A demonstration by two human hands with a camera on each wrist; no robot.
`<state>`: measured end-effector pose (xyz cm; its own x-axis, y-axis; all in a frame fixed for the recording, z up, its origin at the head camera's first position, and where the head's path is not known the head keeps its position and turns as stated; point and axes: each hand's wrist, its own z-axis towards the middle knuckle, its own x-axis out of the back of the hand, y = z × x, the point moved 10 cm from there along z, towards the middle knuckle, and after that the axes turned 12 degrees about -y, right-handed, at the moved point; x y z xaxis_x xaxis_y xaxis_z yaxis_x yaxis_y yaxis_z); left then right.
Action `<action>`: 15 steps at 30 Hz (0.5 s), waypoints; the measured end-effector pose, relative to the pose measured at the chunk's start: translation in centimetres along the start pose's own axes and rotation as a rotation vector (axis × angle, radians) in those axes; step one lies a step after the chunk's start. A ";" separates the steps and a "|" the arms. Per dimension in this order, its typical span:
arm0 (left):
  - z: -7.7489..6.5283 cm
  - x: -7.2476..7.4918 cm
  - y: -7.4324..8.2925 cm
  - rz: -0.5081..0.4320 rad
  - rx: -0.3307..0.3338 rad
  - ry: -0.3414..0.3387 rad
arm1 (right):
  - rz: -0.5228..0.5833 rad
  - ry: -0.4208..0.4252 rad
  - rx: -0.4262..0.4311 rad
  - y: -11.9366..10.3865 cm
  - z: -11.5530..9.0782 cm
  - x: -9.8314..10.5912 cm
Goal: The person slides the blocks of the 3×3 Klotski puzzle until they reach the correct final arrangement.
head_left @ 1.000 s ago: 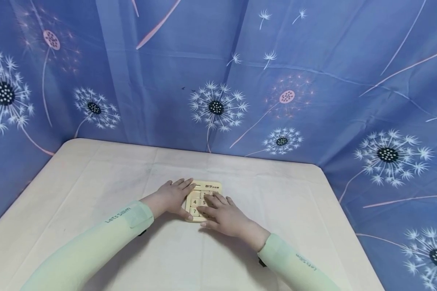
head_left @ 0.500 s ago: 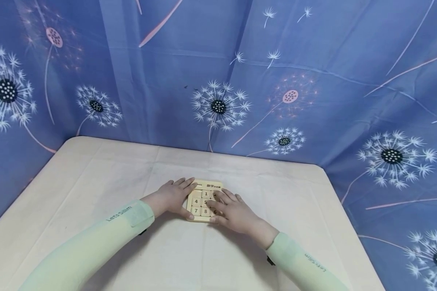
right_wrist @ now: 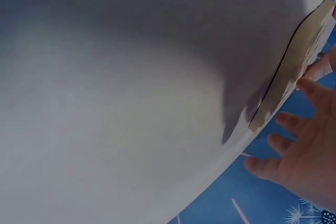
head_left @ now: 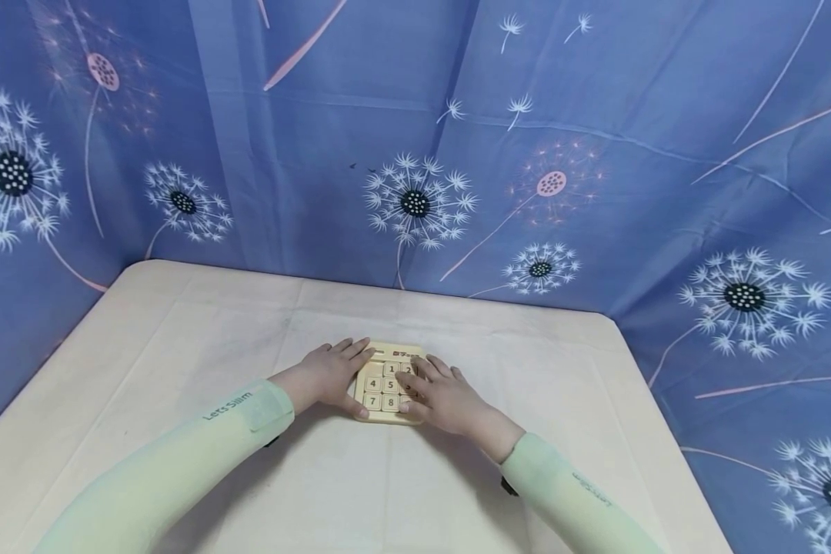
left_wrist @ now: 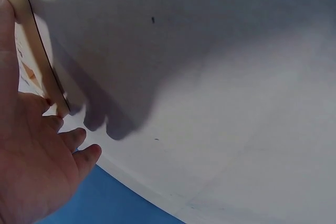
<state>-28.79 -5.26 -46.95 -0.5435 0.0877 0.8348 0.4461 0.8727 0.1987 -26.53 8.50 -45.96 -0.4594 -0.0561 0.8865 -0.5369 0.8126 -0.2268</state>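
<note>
A pale yellow number sliding puzzle (head_left: 391, 420) lies flat on the table, with an open slot at the top left of its tiles. Tiles 1, 2, 4, 5, 7 and 8 can be read; the right-hand column is partly covered. My left hand (head_left: 327, 375) holds the board's left side, thumb at the near corner and forefinger at the far one. In the left wrist view its other fingers spread off the edge. My right hand (head_left: 450, 400) lies over the board's right side, fingertips touching tiles there and the thumb near the lower right tile.
A pale cloth covers the table (head_left: 235, 477), which has rounded back corners. Blue curtains (head_left: 305, 154) with dandelion prints stand close behind it and at both sides.
My right hand has shifted right from the puzzle's middle, uncovering tiles 1 and 8, then slightly back left, its thumb now over the lower right tile. My left hand stays on the board.
</note>
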 end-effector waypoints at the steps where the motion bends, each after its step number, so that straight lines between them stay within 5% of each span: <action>1: 0.0 0.0 0.0 0.001 -0.002 0.001 | -0.003 -0.003 -0.003 -0.1 0.1 0.0; 15: 0.1 -0.2 0.1 0.037 -0.002 -0.008 | 0.010 0.005 0.001 -0.4 0.8 0.3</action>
<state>-28.71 -5.17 -47.12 -0.5324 0.1243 0.8373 0.4673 0.8680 0.1682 -27.02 7.73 -45.97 -0.4614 -0.0451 0.8861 -0.5329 0.8126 -0.2361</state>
